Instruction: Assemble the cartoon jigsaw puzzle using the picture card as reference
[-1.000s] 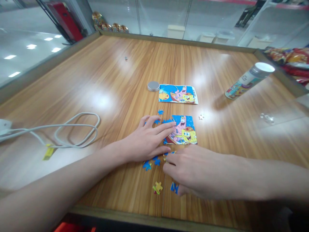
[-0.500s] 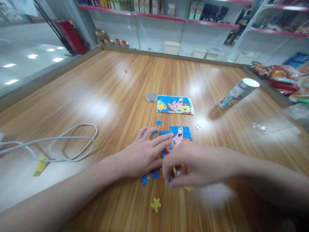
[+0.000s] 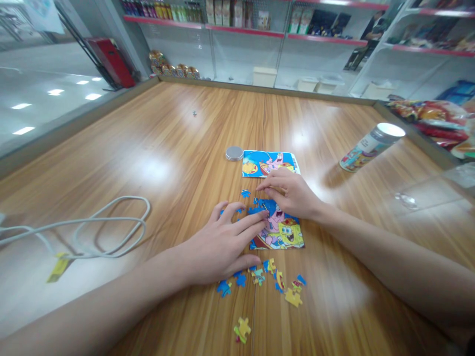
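A partly joined cartoon jigsaw puzzle (image 3: 291,235) lies on the wooden table. My left hand (image 3: 218,242) rests palm down with fingers spread, its fingertips on the puzzle's left part and covering some of it. Over the puzzle's top edge is my right hand (image 3: 291,193), fingers bent but apart, with nothing visible between them. Just left of its fingertips lies a loose blue piece (image 3: 245,193). Several loose pieces lie below the puzzle, among them a yellow piece (image 3: 294,297) and a blue piece (image 3: 224,288). Nearer me is a yellow-green piece (image 3: 242,330).
Behind the puzzle lie a picture card (image 3: 254,165), partly covered by my right hand, and a round metal lid (image 3: 234,154). A printed canister (image 3: 365,151) stands at right. A white cable (image 3: 111,217) loops at left. Snack bags (image 3: 430,118) sit beyond the right edge.
My right hand has moved up and away from the loose pieces below the puzzle to its top edge, uncovering the lower right part. My left hand has stayed on the puzzle.
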`<state>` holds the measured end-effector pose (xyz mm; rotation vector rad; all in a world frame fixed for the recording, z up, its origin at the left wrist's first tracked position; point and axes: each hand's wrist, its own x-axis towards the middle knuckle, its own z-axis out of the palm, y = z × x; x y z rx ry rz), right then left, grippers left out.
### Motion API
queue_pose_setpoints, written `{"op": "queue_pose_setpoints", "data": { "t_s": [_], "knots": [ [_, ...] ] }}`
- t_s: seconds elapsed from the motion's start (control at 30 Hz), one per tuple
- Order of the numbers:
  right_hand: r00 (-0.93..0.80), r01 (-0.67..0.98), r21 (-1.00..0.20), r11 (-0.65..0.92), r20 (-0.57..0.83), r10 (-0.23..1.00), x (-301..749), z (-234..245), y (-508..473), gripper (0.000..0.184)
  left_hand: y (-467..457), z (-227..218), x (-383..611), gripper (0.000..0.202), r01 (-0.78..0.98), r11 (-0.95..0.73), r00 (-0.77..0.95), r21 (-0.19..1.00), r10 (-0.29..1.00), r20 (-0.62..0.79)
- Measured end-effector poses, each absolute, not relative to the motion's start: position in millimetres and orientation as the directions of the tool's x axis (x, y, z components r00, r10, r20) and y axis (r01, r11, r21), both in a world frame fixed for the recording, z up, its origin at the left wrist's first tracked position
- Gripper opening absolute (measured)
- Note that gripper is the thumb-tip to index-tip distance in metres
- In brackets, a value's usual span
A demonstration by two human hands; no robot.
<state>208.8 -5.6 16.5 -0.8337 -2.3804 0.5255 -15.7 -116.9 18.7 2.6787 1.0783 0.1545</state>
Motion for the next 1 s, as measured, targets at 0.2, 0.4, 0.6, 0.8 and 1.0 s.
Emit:
{"op": "queue_pose_setpoints", "data": {
  "t_s": [0.2, 0.4, 0.6, 0.8, 1.0],
  "knots": [
    [-0.736, 0.398, -0.489, 0.776, 0.335, 0.589, 208.6, 10.1, -8.3, 0.016, -118.0, 19.2, -15.8, 0.065, 0.672, -0.691, 0.717, 0.266, 0.698, 0.000],
    [-0.774, 0.366, -0.497, 0.787, 0.307, 0.554, 206.5, 9.1, -11.1, 0.020, -117.9, 20.3, -15.4, 0.064, 0.674, -0.688, 0.713, 0.269, 0.701, 0.008],
    [-0.773, 0.347, -0.526, 0.777, 0.308, 0.554, 203.8, 14.9, -12.5, 0.010, -118.1, 21.2, -14.5, 0.063, 0.661, -0.703, 0.720, 0.262, 0.693, 0.043],
    [-0.567, 0.381, -0.704, 0.600, 0.334, 0.753, 201.4, 15.4, -14.2, 0.012, -117.7, 20.6, -14.9, 0.063, 0.666, -0.702, 0.722, 0.252, 0.692, 0.020],
    [-0.486, 0.384, -0.843, 0.377, 0.162, 0.859, 198.8, 9.5, -15.5, 0.017, -117.8, 21.1, -14.6, 0.064, 0.672, -0.697, 0.721, 0.252, 0.693, -0.006]
  ]
}}
